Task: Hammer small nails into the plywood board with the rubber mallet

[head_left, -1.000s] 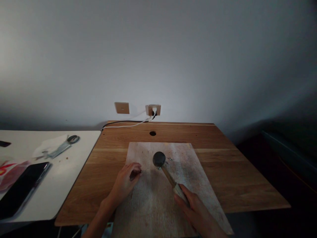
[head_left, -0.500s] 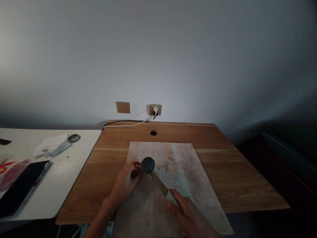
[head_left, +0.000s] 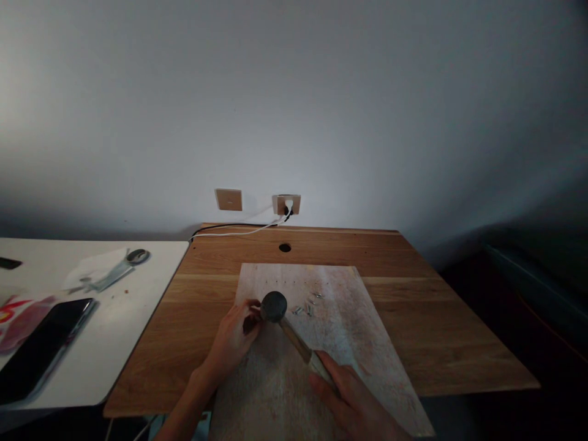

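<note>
My right hand (head_left: 342, 392) is wrapped round the light grip of a mallet (head_left: 294, 339) with a wooden shaft. The mallet's dark round head (head_left: 274, 306) is over the pale board (head_left: 294, 380), right beside the fingertips of my left hand (head_left: 236, 334). Those left fingers are pinched together low over the board's left part; whatever they hold is hidden behind the mallet head. Several small shiny metal pieces (head_left: 309, 310), perhaps nails, lie loose to the right of the head. A row of small dark points (head_left: 294, 282) runs across the board's far end.
Under the board is a wooden desk (head_left: 422, 318) with a round cable hole (head_left: 285, 247). On the white table (head_left: 138, 294) at left lie a phone (head_left: 43, 346), a roll of tape (head_left: 138, 256) and a red-and-white packet (head_left: 25, 318). Cables (head_left: 234, 233) run to a wall socket (head_left: 287, 204).
Almost nothing differs. Both hands and the mallet stay in place, and the whole view has shifted very slightly.
</note>
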{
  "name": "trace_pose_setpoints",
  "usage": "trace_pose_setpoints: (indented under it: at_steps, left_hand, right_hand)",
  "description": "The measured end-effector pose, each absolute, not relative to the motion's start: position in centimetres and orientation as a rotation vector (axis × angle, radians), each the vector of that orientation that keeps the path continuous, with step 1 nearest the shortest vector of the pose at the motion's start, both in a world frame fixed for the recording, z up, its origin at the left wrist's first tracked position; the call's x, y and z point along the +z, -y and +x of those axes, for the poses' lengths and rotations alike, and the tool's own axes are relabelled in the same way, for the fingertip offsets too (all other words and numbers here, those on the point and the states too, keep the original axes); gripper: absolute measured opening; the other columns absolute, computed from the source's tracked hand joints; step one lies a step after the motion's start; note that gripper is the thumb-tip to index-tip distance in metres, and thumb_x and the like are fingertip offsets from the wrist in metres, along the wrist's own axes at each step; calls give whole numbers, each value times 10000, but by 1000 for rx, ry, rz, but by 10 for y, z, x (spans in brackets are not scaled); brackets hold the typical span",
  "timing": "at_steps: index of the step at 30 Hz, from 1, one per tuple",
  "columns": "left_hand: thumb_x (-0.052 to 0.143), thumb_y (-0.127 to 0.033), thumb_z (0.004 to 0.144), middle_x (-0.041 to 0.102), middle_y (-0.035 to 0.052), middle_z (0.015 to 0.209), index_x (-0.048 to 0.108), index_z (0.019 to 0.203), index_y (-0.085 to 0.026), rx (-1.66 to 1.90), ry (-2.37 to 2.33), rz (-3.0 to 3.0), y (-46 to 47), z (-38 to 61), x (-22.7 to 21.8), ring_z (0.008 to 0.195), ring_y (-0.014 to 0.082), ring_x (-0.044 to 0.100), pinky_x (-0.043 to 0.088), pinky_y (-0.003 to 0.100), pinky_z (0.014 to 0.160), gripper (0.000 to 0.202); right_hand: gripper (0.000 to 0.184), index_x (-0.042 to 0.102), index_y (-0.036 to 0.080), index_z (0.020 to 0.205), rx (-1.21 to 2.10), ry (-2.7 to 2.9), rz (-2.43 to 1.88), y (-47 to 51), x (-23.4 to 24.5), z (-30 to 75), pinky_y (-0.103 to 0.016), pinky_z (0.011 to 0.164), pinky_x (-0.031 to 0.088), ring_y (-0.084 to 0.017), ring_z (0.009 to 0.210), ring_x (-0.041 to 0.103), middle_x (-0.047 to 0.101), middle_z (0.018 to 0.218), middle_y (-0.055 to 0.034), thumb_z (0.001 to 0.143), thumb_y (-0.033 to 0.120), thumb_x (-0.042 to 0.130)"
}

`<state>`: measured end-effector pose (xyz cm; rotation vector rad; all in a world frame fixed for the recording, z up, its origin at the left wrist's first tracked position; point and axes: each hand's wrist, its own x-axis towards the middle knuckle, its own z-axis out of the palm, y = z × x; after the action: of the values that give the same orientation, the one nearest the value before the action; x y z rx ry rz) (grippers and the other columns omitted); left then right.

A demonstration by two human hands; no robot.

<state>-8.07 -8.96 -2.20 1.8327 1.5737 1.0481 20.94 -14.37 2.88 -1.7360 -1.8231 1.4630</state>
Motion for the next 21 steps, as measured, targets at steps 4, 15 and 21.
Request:
trace_pose_setpoints:
  at_steps: [4, 15, 21]
  left_hand:
    - [604, -259, 874, 775, 55, 989, 637, 1119, -233, 1050, -1562, 1806, 90, -79, -19, 930, 279, 741, 580, 413, 857, 249]
    - [577, -239, 831, 743, 95, 1157, 681, 1013, -213, 1032, -1614, 1880, 88, -83, -29, 948, 281, 740, 601, 402, 846, 211]
    - [586, -266, 893, 735, 77, 1153, 684, 981, -233, 1028, -1594, 1918, 88, -83, -28, 991, 265, 728, 587, 406, 903, 136]
  right_hand:
    - [745, 605, 222, 1482, 1402, 1818, -1667, 147, 49, 209, -387, 1004, 520, -317, 1125, 688, 763, 1077, -112, 965, 737, 458]
    - [762, 570, 174, 1522, 1395, 1887, -1686, 155, 15, 208, -383, 1055, 500, -316, 1181, 690, 764, 1174, -156, 975, 695, 468]
    - [811, 567, 174, 1524, 1338, 1723, -1771, 158, 5, 223, -370, 1040, 515, -316, 1198, 688, 762, 1166, -147, 956, 739, 442]
